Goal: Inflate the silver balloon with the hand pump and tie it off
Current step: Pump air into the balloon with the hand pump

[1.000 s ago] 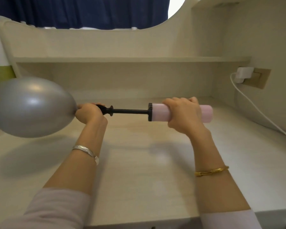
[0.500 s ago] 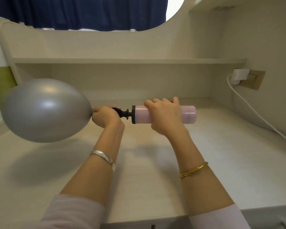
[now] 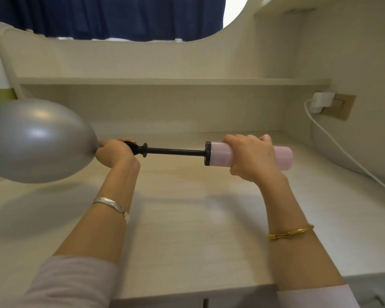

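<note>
A large, inflated silver balloon [image 3: 36,141] floats at the left, just above the desk [image 3: 187,218]. My left hand [image 3: 113,153] is closed around the balloon's neck where it sits on the black nozzle of the hand pump [image 3: 220,154]; the neck itself is hidden in my fingers. My right hand [image 3: 251,156] grips the pump's pink barrel, held level over the desk. The black rod [image 3: 176,151] between nozzle and barrel is drawn out long.
A shelf [image 3: 165,81] runs along the back of the pale desk alcove. On the right wall a white charger [image 3: 320,102] sits in a socket, and its cable [image 3: 342,152] trails down toward the right edge. Dark blue curtains [image 3: 109,16] hang behind.
Half a second ago the barrel was pushed in against the nozzle; now my right hand has pulled it out to the right, exposing the rod. The balloon has shifted left in view.
</note>
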{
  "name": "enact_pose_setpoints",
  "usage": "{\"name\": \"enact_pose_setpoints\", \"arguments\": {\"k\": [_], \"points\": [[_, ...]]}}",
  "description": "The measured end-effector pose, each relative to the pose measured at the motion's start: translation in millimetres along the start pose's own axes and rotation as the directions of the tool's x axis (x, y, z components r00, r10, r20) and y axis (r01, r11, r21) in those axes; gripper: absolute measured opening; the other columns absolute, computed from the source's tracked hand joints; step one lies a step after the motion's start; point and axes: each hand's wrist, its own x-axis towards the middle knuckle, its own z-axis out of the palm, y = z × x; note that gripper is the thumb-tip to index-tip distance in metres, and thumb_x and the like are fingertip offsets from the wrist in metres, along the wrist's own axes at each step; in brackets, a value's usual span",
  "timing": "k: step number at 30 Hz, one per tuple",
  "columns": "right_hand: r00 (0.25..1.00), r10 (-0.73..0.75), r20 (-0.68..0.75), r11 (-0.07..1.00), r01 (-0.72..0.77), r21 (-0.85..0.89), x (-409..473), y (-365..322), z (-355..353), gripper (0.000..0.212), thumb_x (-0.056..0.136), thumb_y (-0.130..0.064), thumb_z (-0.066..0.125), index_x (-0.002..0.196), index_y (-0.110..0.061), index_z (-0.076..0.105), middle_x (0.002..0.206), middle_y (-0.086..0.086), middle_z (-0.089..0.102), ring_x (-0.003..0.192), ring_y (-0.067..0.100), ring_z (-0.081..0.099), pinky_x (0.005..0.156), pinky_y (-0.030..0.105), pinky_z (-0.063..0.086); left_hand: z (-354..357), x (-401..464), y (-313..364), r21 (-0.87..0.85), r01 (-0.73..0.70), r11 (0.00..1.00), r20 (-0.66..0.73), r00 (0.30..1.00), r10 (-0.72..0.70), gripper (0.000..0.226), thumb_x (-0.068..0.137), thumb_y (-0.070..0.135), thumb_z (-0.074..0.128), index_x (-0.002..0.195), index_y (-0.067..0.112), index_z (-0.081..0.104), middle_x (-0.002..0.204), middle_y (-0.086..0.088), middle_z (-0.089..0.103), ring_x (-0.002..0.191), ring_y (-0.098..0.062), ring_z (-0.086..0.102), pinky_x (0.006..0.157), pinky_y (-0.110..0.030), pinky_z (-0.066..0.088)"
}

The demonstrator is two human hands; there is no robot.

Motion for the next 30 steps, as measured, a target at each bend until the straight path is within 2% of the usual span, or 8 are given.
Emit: {"name": "enact_pose_setpoints", "arguments": {"k": [4,8,11,15,18,23,27,30], "points": [[0.999,-0.039,-0.015,0.998,0.038,-0.055,5.9,-21.3,-1.4,0.037,0.070,-0.011,0.062,0.101,-0.027,0.051,0.099,-0.002,0.062,0.089,0.026,0.055,0.076,0.038,0.025,2.9,-18.5,-16.3,0.032,0.042,0.999,-0.007,0.999,-0.042,0.039,0.100,0.018,0.021,0.063,0.012,0.034,0.055,-0.006,0.046,0.037,-0.018,0.045,0.035,-0.020,0.041],[0.997,-0.081,-0.015,0.997,0.081,-0.010,9.1,-50.5,6.8,0.036,0.072,-0.007,0.059,0.103,-0.023,0.050,0.102,0.001,0.062,0.093,0.028,0.056,0.076,0.039,0.025,9.9,-38.0,-32.6,0.036,0.017,0.999,0.046,0.999,-0.019,0.041,0.099,0.017,0.022,0.060,0.012,0.034,0.051,-0.007,0.045,0.022,-0.010,0.043,0.030,-0.015,0.039],[0.996,-0.089,-0.006,0.996,0.089,0.030,8.8,-53.9,9.2,0.038,0.072,-0.008,0.061,0.105,-0.023,0.049,0.102,0.000,0.061,0.092,0.027,0.055,0.075,0.038,0.023,12.5,-42.4,-34.0,0.052,-0.037,0.998,0.074,0.997,0.033,0.042,0.100,0.015,0.022,0.059,0.011,0.034,0.050,-0.008,0.045,0.019,-0.008,0.042,0.029,-0.014,0.039],[0.998,-0.053,-0.033,0.997,0.054,0.049,4.0,-28.4,-1.1,0.041,0.068,-0.011,0.064,0.104,-0.027,0.052,0.101,-0.001,0.063,0.091,0.025,0.057,0.079,0.037,0.030,14.7,-25.5,-16.6,0.028,-0.034,0.999,0.079,0.996,0.032,0.040,0.099,0.015,0.023,0.060,0.011,0.032,0.050,-0.006,0.045,0.021,-0.009,0.042,0.031,-0.017,0.039],[1.000,-0.001,-0.015,0.999,0.002,0.036,-1.0,-4.4,-12.9,0.042,0.064,-0.013,0.067,0.100,-0.029,0.053,0.094,-0.002,0.064,0.082,0.023,0.055,0.077,0.036,0.028,12.1,-6.4,-4.2,0.001,-0.003,1.000,0.057,0.998,0.002,0.040,0.100,0.016,0.022,0.062,0.011,0.032,0.043,-0.002,0.046,0.021,-0.010,0.042,0.034,-0.020,0.041],[0.999,0.047,0.013,0.999,-0.047,0.010,-4.9,1.3,-13.4,0.040,0.064,-0.010,0.064,0.097,-0.029,0.052,0.092,-0.003,0.064,0.076,0.022,0.047,0.075,0.036,0.024,6.0,10.0,1.4,0.031,0.004,1.000,0.007,1.000,-0.004,0.035,0.097,0.013,0.023,0.064,0.010,0.035,0.054,-0.005,0.046,0.029,-0.014,0.044,0.039,-0.022,0.044],[0.998,-0.028,-0.060,0.999,0.025,-0.047,2.5,-26.6,-6.3,0.036,0.069,-0.008,0.060,0.099,-0.026,0.051,0.100,-0.001,0.063,0.092,0.027,0.056,0.081,0.039,0.027,5.9,-2.9,-9.3,0.009,0.054,0.999,-0.011,0.998,-0.054,0.025,0.100,0.016,0.023,0.081,0.006,0.036,0.057,-0.004,0.046,0.036,-0.015,0.044,0.040,-0.024,0.044],[0.993,-0.083,-0.078,0.996,0.081,-0.030,8.4,-50.3,-1.1,0.037,0.070,-0.006,0.059,0.101,-0.024,0.050,0.100,0.000,0.062,0.087,0.027,0.054,0.081,0.040,0.027,10.6,-23.8,-21.4,0.003,0.050,0.999,0.004,0.999,-0.050,0.035,0.100,0.014,0.023,0.066,0.010,0.033,0.055,-0.004,0.044,0.030,-0.012,0.042,0.039,-0.021,0.042]]}}
